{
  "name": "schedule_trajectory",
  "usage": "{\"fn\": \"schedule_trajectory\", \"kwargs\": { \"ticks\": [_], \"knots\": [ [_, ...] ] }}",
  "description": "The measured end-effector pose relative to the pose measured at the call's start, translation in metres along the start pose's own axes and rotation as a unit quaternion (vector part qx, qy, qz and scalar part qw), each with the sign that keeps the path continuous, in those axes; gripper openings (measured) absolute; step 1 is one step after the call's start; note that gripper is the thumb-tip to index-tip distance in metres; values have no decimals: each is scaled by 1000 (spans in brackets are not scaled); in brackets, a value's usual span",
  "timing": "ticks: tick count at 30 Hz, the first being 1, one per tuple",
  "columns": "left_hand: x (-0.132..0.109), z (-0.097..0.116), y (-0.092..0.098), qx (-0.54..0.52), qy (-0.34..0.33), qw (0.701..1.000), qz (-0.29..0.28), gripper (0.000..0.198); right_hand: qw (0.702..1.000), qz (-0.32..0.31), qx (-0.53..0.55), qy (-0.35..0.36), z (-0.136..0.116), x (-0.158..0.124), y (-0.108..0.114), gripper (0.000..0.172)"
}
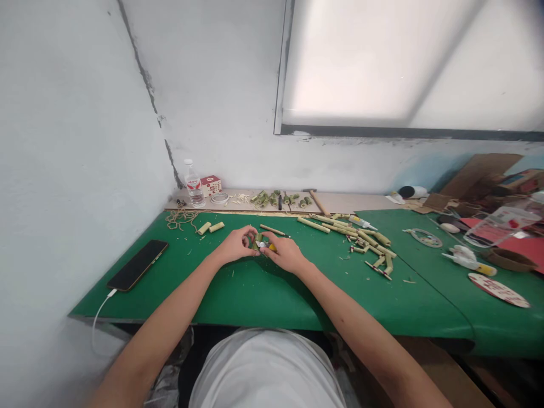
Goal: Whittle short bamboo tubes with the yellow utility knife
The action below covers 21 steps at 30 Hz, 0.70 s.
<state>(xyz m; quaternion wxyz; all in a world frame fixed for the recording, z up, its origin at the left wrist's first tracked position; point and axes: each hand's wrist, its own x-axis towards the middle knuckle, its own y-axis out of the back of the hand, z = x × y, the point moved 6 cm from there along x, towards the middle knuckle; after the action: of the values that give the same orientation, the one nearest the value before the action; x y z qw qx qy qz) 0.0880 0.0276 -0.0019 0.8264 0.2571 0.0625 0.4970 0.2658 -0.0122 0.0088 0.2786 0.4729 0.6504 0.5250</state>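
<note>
Over the middle of the green tabletop [263, 294], my two hands meet. My left hand [237, 243] is closed with its fingertips around a short green bamboo piece [256, 241], partly hidden by the fingers. My right hand [284, 253] grips a small white-and-yellow glue bottle [272, 247], its white tip pointing left at the bamboo. Just beyond the hands lies a thin stick [273, 230] with a dark end. Two cut bamboo tubes [210, 228] rest to the left of them.
Bamboo lengths [314, 225] and joined pieces lie to the right, near another glue bottle [362, 223]. A phone [138, 265] is at left. Along the back stand a water bottle [194, 186], a roll of tape [219, 198] and a hammer [318, 203]. An oval plaque [498, 289] lies far right.
</note>
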Motion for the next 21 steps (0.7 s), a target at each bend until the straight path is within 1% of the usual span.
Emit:
{"fn": "schedule_trajectory", "kwargs": {
  "ticks": [3, 5, 9, 12, 16, 18, 21],
  "knots": [
    [0, 0, -2, 20, 5, 1000, -14, 60, 1000, 16, 4, -8, 2, 1, 4, 39],
    [0, 0, -3, 28, 7, 999, -20, 61, 1000, 23, 19, -5, 3, 1, 6, 36],
    [-2, 3, 3, 17, 2, 1000, 1, 61, 999, 24, 40, 7, 6, 2, 5, 47],
    [-3, 4, 8, 29, 9, 999, 16, 59, 999, 20, 43, 19, 5, 2, 1, 53],
    [-4, 5, 6, 40, 4, 999, 22, 54, 999, 0, 26, 24, 4, 2, -3, 58],
    [-3, 5, 4, 40, 0, 999, 23, 53, 999, -6, 18, 25, 3, 2, -3, 52],
    [-3, 4, 3, 45, -8, 999, 25, 52, 999, -13, 3, 38, 1, 1, -2, 32]
  ]
}}
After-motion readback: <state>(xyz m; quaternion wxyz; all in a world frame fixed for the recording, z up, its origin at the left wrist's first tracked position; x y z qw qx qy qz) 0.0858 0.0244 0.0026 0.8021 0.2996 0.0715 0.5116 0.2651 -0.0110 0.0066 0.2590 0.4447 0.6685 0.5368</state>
